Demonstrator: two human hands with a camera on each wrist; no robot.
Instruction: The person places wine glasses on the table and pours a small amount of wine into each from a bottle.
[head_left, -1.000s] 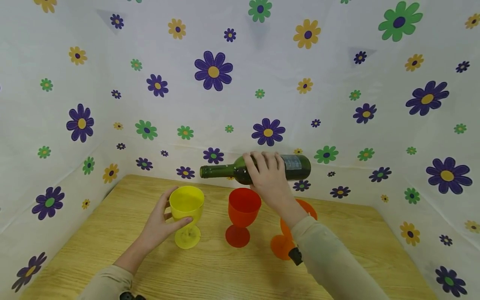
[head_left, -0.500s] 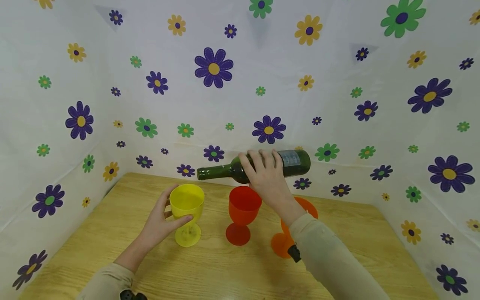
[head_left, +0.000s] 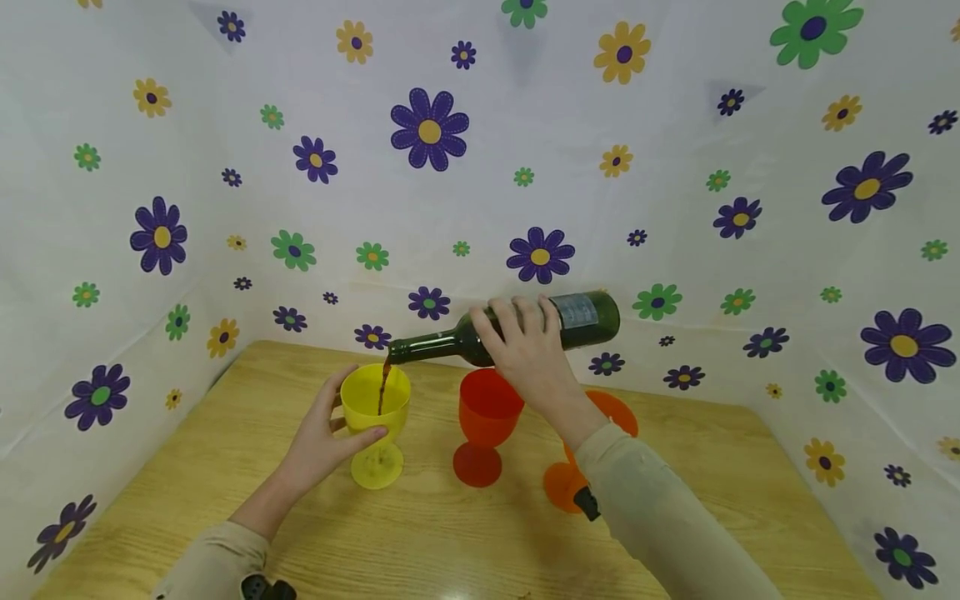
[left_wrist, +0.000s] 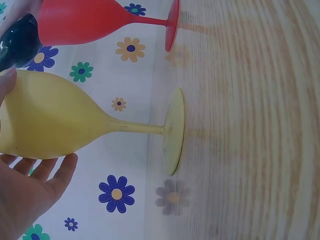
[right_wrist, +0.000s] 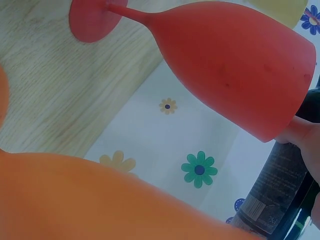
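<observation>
My right hand (head_left: pixel 525 350) grips a green glass wine bottle (head_left: pixel 592 319) by its body, tilted with the neck down to the left. From its mouth a thin stream of dark red liquid (head_left: pixel 383 390) falls into a yellow goblet (head_left: pixel 375 429). Around the bowl of that goblet my left hand (head_left: pixel 326 442) curves, thumb at the front and fingers behind. The left wrist view shows the goblet's foot (left_wrist: pixel 174 132) standing on the table. Part of the bottle's label (right_wrist: pixel 272 195) shows in the right wrist view, beyond the red goblet.
A red goblet (head_left: pixel 491 412) stands upright right of the yellow one, under the bottle. Farther right, my right forearm partly covers an orange goblet (head_left: pixel 561 487). The wooden table (head_left: pixel 420 550) meets a flower-patterned white sheet (head_left: pixel 480 192) behind and at both sides.
The bottle was nearly level; its neck has dipped and moved slightly left while its base rose. Dark liquid now runs from the mouth. The left hand keeps its hold on the yellow goblet.
</observation>
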